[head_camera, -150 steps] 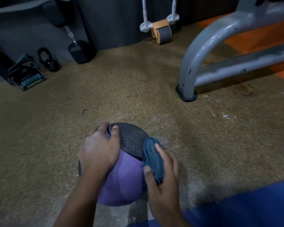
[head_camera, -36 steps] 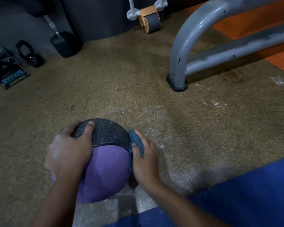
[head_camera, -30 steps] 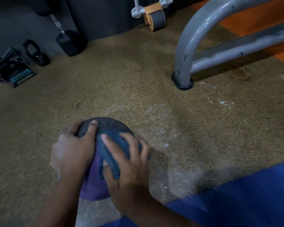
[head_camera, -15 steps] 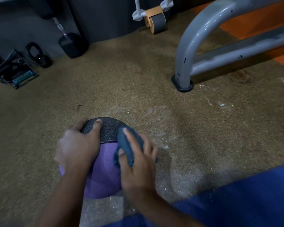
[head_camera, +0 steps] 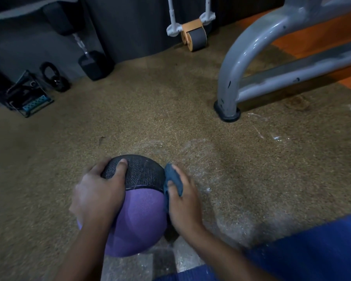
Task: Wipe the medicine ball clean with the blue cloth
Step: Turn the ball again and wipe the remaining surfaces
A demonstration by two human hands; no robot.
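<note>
A purple medicine ball with a dark textured panel on its far side rests on the speckled brown floor in front of me. My left hand grips its left side, fingers spread over the dark panel. My right hand presses the bunched blue cloth against the ball's right side. Most of the cloth is hidden under my fingers.
A grey metal machine frame stands at the right with its foot on the floor. A dumbbell, a kettlebell and an ab wheel lie along the dark back wall. A blue mat lies at the lower right.
My right hand has slid the cloth from the ball's top front down to its right side. My left hand keeps its hold on the ball.
</note>
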